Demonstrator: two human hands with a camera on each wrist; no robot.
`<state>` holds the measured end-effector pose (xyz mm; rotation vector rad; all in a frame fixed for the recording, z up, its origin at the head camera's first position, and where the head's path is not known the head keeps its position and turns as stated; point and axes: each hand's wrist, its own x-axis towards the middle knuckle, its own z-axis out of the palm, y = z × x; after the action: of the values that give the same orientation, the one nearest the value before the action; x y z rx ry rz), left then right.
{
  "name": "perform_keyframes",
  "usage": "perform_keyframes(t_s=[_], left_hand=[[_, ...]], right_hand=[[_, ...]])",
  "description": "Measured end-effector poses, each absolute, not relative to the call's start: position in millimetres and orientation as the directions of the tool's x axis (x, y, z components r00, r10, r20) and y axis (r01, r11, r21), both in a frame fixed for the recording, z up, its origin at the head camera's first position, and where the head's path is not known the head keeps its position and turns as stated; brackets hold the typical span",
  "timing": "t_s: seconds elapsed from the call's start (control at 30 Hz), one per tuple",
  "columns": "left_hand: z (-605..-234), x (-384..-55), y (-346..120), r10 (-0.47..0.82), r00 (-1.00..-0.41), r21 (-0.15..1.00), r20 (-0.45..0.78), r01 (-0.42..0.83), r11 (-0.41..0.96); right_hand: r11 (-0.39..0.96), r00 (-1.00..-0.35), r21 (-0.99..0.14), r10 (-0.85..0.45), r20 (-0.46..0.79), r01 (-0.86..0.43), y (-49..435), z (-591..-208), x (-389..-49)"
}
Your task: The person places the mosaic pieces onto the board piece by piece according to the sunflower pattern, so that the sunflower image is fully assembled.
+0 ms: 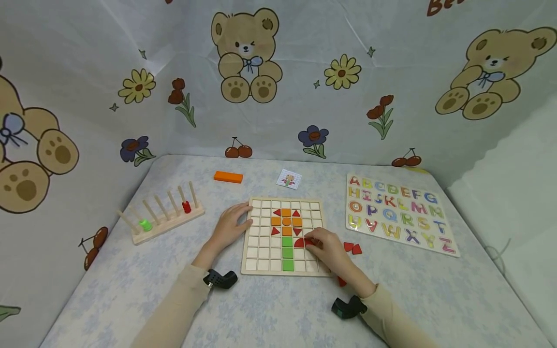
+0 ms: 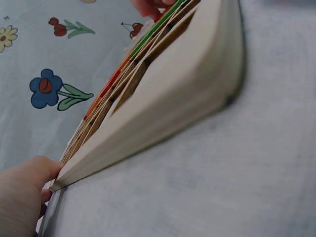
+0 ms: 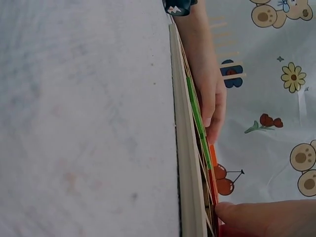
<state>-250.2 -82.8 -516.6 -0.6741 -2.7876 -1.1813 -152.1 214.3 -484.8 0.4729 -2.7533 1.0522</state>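
A wooden grid board [image 1: 256, 253] carries a pattern of orange squares with an orange disc, red triangles, and a column of green squares [image 1: 287, 253]. My left hand [image 1: 228, 224] rests at the board's left edge, thumb and fingertips touching the rim; the left wrist view has its thumb [image 2: 42, 169] against the board's corner. Over the right half of the board, my right hand [image 1: 328, 246] pinches a red piece [image 1: 308, 241], largely hidden by the fingers. Just left of it a red quarter-round piece [image 1: 299, 242] lies beside the green column.
Loose red pieces [image 1: 348, 246] lie right of the board, another partly under the right wrist. An alphabet board [image 1: 400, 212] is at the right, a peg stand [image 1: 167, 224] with green and red rings at the left. An orange block [image 1: 228, 177] and a pattern card [image 1: 289, 179] lie behind.
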Motion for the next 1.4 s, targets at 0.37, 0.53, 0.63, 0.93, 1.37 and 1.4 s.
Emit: perform_keyframes(t_s=[0.37, 0.53, 0.63, 0.93, 1.37, 1.4], left_hand=[[-517.5, -250.4, -83.0, 0.379, -0.905, 0.672, 0.192, 0.403, 0.621], [-514.2, -250.8, -84.8, 0.377, -0.907, 0.668, 0.189, 0.4, 0.627], [-514.2, -251.3, -86.0, 0.374, -0.908, 0.667, 0.191, 0.399, 0.63], [-516.9, -251.1, -84.6, 0.379, -0.908, 0.675, 0.179, 0.394, 0.624], [-515.3, -249.6, -84.5, 0.379, -0.906, 0.679, 0.188, 0.399, 0.616], [-515.2, -249.4, -84.6, 0.377, -0.907, 0.677, 0.188, 0.398, 0.619]], right_hand=[[0.803, -0.973, -0.563, -0.087, 0.213, -0.195, 266.7, -471.5, -136.4], [0.825, -0.986, -0.544, -0.088, 0.142, -0.152, 290.6, -474.7, -126.3], [0.819, -0.982, -0.546, -0.104, 0.156, -0.174, 296.7, -480.6, -126.2], [0.762, -0.967, -0.6, -0.137, 0.215, -0.242, 286.4, -481.1, -129.5], [0.6, -0.79, -0.526, -0.54, 0.289, -0.603, 206.3, -477.1, -143.0], [0.594, -0.784, -0.521, -0.543, 0.302, -0.613, 203.8, -478.2, -143.4]])
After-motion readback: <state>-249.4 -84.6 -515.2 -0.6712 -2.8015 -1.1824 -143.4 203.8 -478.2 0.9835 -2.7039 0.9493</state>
